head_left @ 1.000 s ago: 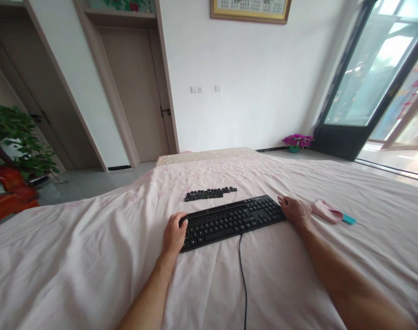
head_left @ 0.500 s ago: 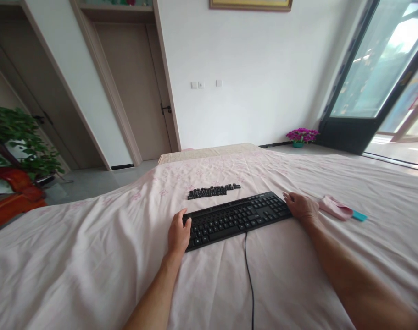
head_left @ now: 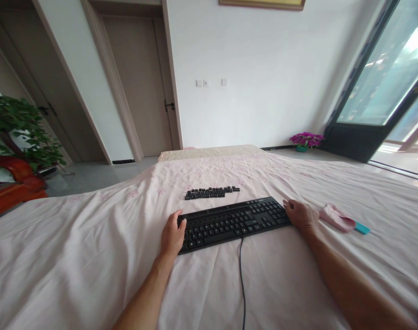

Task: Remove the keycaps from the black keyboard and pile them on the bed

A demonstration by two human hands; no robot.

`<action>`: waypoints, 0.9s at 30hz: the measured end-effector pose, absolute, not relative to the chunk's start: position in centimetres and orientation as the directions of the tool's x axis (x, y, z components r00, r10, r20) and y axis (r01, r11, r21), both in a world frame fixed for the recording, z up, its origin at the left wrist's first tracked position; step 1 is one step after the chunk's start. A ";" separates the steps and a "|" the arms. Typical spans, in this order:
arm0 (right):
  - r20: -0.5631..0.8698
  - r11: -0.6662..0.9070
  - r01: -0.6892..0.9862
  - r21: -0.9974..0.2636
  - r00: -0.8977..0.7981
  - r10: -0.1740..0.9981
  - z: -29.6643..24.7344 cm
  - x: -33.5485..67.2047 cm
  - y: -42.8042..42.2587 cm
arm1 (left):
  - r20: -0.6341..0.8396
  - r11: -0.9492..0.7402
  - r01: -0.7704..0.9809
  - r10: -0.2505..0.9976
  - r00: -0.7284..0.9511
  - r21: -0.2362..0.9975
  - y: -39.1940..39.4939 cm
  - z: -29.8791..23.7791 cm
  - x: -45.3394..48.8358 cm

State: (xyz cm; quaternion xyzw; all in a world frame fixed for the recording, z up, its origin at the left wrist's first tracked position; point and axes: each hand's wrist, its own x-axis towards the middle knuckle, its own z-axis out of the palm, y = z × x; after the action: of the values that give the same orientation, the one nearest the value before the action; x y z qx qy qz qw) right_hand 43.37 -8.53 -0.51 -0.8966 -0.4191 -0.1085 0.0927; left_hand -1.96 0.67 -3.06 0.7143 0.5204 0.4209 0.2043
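A black computer keyboard [head_left: 232, 223] lies slightly slanted on the pink-white bed sheet, its cable running toward me. My left hand [head_left: 173, 233] grips its left end, thumb on top and fingers around the edge. At the right end, my right hand [head_left: 300, 213] is closed against the keyboard's edge. Thin shiny wire prongs [head_left: 285, 203] stick out from its fingers; the rest of that small tool is hidden. Behind the keyboard, loose black keycaps [head_left: 209, 193] lie in uneven rows. Some key positions on the keyboard look bare, though fine detail is blurred.
To the right of my right hand lie a pink cloth [head_left: 337, 218] and a flat turquoise piece [head_left: 362, 228]. The cable [head_left: 242, 279] trails over the sheet [head_left: 102, 256]. Farther off are a leafy plant [head_left: 19, 133], a door [head_left: 136, 87] and a pot of purple flowers [head_left: 307, 140].
The keyboard's left end has shifted a little left with my left hand, and the keyboard lies less slanted. My right hand stays at its right end. The view has tilted slightly.
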 end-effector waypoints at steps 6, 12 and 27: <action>0.267 -0.601 0.793 -0.101 0.603 0.751 -0.5 43.3 -8.7 | 0.394 -0.372 0.573 0.915 0.091 0.731 0.8 -3.3 -1.9; 0.268 -0.560 0.822 -0.104 0.566 0.780 -0.1 43.1 -9.3 | 0.365 -0.326 0.499 0.931 0.022 0.803 1.3 -3.7 -1.9; 0.193 -0.579 0.796 -0.175 0.605 0.772 0.5 43.0 -9.9 | 0.317 -0.216 0.521 0.942 -0.110 0.826 1.6 -3.3 -1.7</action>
State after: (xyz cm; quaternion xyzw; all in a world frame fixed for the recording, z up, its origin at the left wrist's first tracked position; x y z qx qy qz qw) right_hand 43.00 -9.87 0.45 -0.8874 -0.4419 -0.0480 0.1225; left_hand -1.70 1.58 -3.34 0.6271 0.5833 0.4636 0.2271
